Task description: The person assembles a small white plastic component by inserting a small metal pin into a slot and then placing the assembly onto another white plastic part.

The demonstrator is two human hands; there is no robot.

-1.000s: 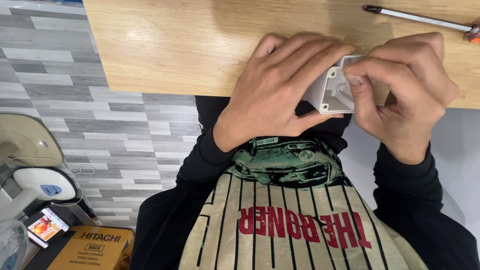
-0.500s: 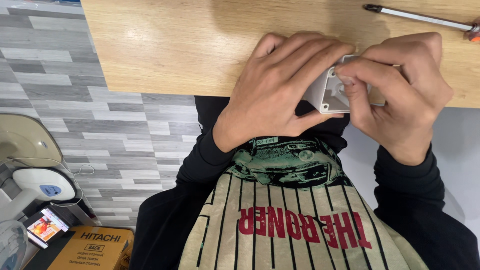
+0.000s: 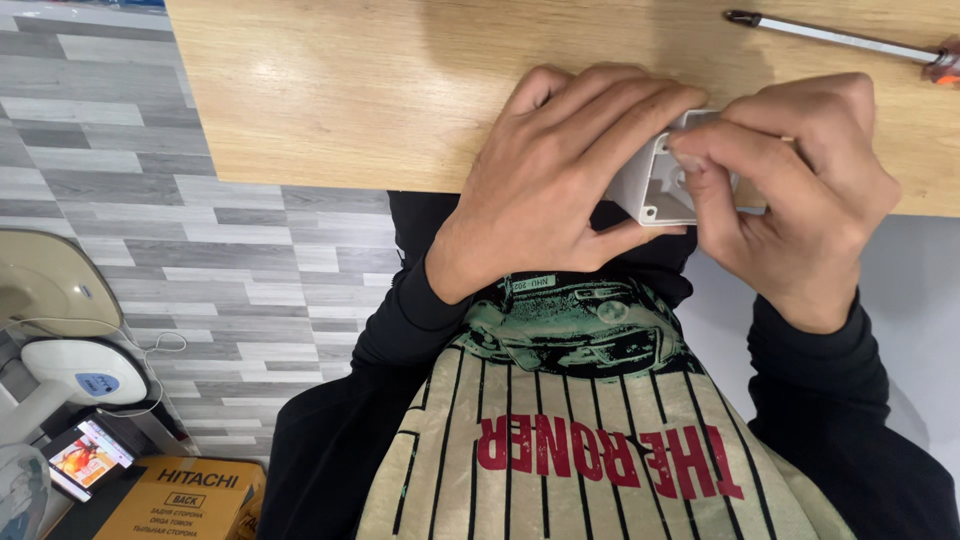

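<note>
A small white plastic box (image 3: 652, 190) with an open hollow side sits between both hands at the near edge of a wooden table (image 3: 350, 90). My left hand (image 3: 550, 180) wraps around its left side, thumb underneath. My right hand (image 3: 800, 190) covers its right side, with the index finger and thumb pressed at the box's open face. Most of the box is hidden by fingers.
A screwdriver (image 3: 840, 38) with a metal shaft and orange handle lies at the table's far right. On the grey plank floor at left stand a beige appliance (image 3: 50, 290), a phone (image 3: 85, 460) with a lit screen and a cardboard box (image 3: 180, 500).
My right hand's fingers have shifted over the open face of the white box, covering more of it. The left hand has held still.
</note>
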